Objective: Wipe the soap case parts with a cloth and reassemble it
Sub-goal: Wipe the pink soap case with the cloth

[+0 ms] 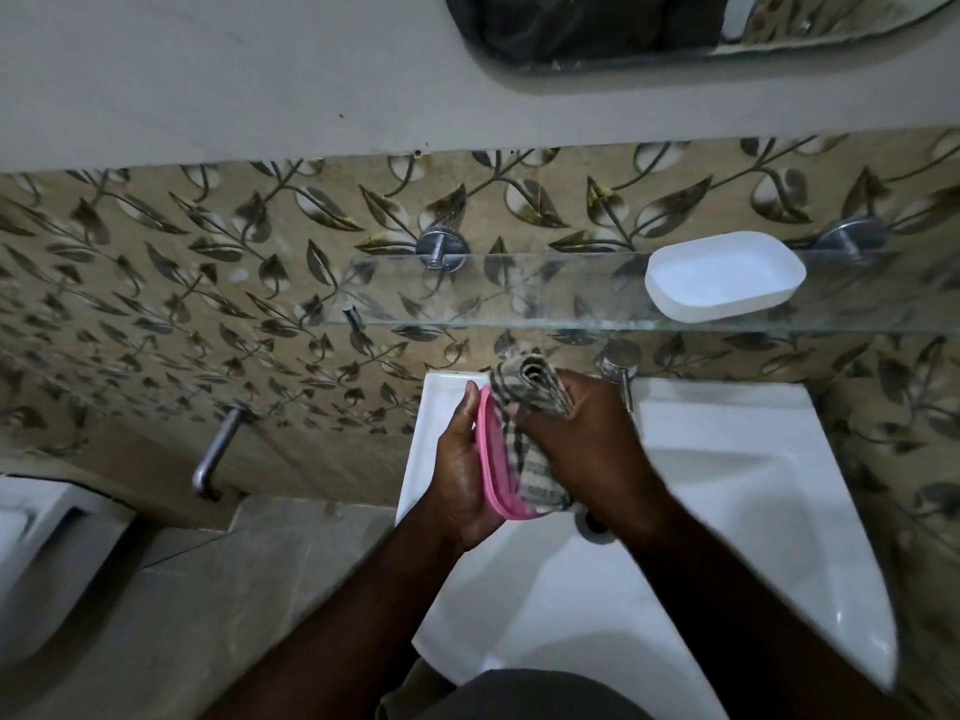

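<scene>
Over the white sink [737,459], my left hand [460,470] holds a pink soap case part [493,470] on edge, its long side upright. My right hand [587,444] presses a folded grey checked cloth [530,402] against the inner face of the pink part. The cloth covers most of that face and sticks out above my fingers. The other case part, a white oval tray [724,275], lies open side up on the glass shelf [493,298] above the sink, to the right.
A tap [621,363] juts from the leaf-patterned tile wall just right of my hands. Another wall spout [215,454] sits lower left, above a toilet [36,558]. A mirror [675,28] hangs at the top. The sink drain [595,522] shows beneath my right wrist.
</scene>
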A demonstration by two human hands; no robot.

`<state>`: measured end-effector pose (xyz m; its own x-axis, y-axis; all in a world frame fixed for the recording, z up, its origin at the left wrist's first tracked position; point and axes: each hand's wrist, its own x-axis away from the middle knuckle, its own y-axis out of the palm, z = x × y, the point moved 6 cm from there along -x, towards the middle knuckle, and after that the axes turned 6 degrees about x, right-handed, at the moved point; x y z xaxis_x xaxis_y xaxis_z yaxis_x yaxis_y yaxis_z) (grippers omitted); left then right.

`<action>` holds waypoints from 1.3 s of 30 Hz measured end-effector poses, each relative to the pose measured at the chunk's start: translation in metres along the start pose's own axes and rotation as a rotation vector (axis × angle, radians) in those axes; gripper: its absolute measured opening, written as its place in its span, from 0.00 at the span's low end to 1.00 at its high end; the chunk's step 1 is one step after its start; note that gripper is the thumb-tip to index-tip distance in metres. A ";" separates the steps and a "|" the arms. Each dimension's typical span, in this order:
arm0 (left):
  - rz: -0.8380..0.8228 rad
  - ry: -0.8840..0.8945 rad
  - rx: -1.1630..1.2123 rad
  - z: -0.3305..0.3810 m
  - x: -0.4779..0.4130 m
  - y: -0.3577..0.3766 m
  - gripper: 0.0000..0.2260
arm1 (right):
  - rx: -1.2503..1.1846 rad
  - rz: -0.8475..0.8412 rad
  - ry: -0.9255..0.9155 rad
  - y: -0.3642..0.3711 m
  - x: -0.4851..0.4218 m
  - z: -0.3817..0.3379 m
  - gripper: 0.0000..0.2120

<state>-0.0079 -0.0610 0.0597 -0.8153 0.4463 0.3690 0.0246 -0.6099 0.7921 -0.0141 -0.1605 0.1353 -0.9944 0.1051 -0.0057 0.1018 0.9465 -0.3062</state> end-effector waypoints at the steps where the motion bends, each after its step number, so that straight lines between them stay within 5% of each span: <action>1: 0.011 0.015 -0.005 0.002 -0.001 0.000 0.29 | 0.043 -0.003 -0.020 0.007 0.003 -0.001 0.05; 5: 0.026 0.021 -0.054 0.014 0.002 -0.003 0.32 | 0.190 -0.073 -0.048 0.024 0.025 0.004 0.01; 8: 0.047 0.035 -0.097 0.016 0.004 -0.001 0.35 | 0.006 -0.187 0.056 0.022 0.027 0.010 0.01; 13: 0.060 0.108 -0.139 0.009 0.003 0.023 0.32 | -0.377 -0.010 0.123 0.003 0.005 -0.008 0.07; 16: 0.049 0.127 -0.167 0.015 0.002 0.021 0.31 | -0.249 0.016 0.060 0.005 0.011 -0.007 0.10; 20: 0.073 0.091 -0.220 0.023 0.004 0.011 0.36 | -0.103 -0.191 0.050 0.014 0.025 0.003 0.09; 23: 0.072 0.154 -0.246 0.022 0.007 0.021 0.33 | -0.287 -0.266 0.127 0.008 0.012 -0.002 0.07; 26: 0.087 0.158 -0.229 0.015 0.009 0.031 0.28 | -0.477 -0.148 0.138 -0.001 -0.002 -0.014 0.10; 29: 0.103 0.203 -0.229 0.023 0.009 0.022 0.29 | -0.341 -0.107 0.086 0.007 0.009 -0.009 0.11; 34: 0.152 0.195 -0.272 0.032 0.014 0.012 0.29 | -0.180 -0.386 0.116 0.017 0.030 0.007 0.06; 39: 0.118 0.190 -0.281 0.017 0.012 0.026 0.29 | -0.455 -0.170 0.174 0.005 0.011 -0.010 0.07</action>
<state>-0.0070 -0.0603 0.0936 -0.9100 0.2489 0.3317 -0.0141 -0.8180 0.5750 -0.0246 -0.1514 0.1432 -0.9827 -0.0496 0.1782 -0.0215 0.9875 0.1564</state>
